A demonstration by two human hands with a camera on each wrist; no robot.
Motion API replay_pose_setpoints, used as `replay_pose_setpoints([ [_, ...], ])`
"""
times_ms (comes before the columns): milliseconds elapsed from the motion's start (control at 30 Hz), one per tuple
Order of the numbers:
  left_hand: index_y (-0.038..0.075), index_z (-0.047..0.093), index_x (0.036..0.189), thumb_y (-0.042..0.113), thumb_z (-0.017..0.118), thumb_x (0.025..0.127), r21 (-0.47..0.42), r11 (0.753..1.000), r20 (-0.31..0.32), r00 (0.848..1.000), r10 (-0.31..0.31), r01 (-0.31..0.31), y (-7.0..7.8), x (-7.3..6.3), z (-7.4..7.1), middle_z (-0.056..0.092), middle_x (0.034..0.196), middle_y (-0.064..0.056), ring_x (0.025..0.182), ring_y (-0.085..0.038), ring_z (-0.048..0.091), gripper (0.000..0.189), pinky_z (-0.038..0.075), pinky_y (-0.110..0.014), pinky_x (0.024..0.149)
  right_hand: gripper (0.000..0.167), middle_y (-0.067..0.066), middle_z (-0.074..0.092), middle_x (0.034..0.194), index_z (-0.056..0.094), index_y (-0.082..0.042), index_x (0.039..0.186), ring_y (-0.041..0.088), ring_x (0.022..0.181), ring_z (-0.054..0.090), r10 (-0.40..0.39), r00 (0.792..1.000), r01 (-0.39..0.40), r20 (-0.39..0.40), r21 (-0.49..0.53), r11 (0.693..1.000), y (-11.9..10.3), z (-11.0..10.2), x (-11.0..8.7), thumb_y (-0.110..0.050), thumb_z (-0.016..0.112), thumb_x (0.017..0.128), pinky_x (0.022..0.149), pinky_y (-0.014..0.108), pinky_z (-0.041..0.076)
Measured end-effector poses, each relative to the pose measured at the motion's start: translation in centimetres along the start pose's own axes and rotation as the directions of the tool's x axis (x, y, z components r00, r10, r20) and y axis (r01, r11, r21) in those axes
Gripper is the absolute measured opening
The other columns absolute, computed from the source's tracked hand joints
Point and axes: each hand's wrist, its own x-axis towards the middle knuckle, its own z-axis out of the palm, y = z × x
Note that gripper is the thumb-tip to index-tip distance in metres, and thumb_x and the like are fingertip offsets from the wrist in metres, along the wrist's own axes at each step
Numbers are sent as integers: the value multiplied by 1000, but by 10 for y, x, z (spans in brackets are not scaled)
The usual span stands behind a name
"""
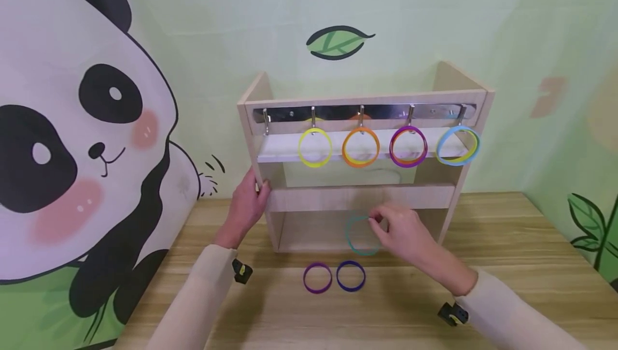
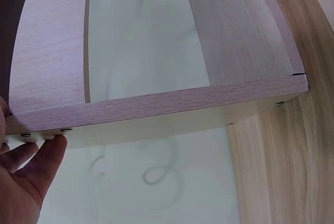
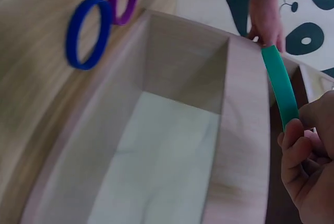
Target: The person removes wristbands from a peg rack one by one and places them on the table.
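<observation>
A wooden rack (image 1: 333, 198) with a row of metal hooks stands on the table. My left hand (image 1: 247, 206) grips its left side panel, fingers lying against the outer face in the left wrist view. Low before the rack, my right hand (image 1: 403, 231) pinches a teal-green silicone wristband (image 3: 282, 88) between thumb and fingers. Hanging from the hooks are a yellow wristband (image 1: 315, 165), an orange one (image 1: 360, 165) with yellow, a purple one (image 1: 408, 165) with orange, and a light blue one (image 1: 439, 148) with yellow. The leftmost hook (image 1: 265, 122) holds none.
On the table (image 1: 285, 323) in front of the rack lie a purple wristband (image 1: 317, 291) and a dark blue wristband (image 1: 351, 289), side by side. Behind stands a pale green backdrop (image 1: 232, 60) with a large panda drawing (image 1: 145, 81) at the left.
</observation>
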Motion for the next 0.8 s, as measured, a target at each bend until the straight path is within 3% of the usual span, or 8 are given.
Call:
replay_pose_setpoints([
  [200, 7, 39, 133, 20, 44, 97, 2, 1000, 7, 1000, -9, 9, 1, -1, 0, 51, 128, -16, 109, -31, 55, 39, 54, -48, 81, 8, -2, 62, 73, 67, -8, 79, 10, 64, 58, 116, 982, -119, 148, 8, 993, 9, 4, -14, -1, 70, 78, 55, 20, 50],
  [400, 8, 38, 134, 21, 43, 97, 4, 1000, 20, 999, -29, 28, 2, -1, 0, 51, 129, -16, 109, -32, 56, 40, 54, -47, 80, 4, -5, 61, 71, 68, -7, 79, 8, 64, 57, 161, 950, -177, 268, 35, 984, 24, 13, -28, -4, 70, 79, 56, 19, 49],
  [600, 8, 37, 135, 20, 43, 97, 9, 999, 24, 999, -34, 34, 4, -1, -1, 51, 128, -16, 108, -32, 56, 41, 54, -47, 80, 5, -8, 61, 73, 68, -4, 82, 3, 65, 55, 147, 904, -197, 402, 87, 977, 46, 26, -45, -9, 68, 82, 57, 18, 49],
  [800, 8, 36, 136, 21, 43, 97, 6, 999, 24, 999, -38, 38, 3, -1, -1, 50, 128, -16, 108, -31, 56, 42, 54, -47, 80, 3, -6, 62, 75, 68, -4, 84, 4, 66, 56, 96, 865, -189, 493, 141, 972, 63, 37, -57, -3, 67, 81, 57, 18, 50],
])
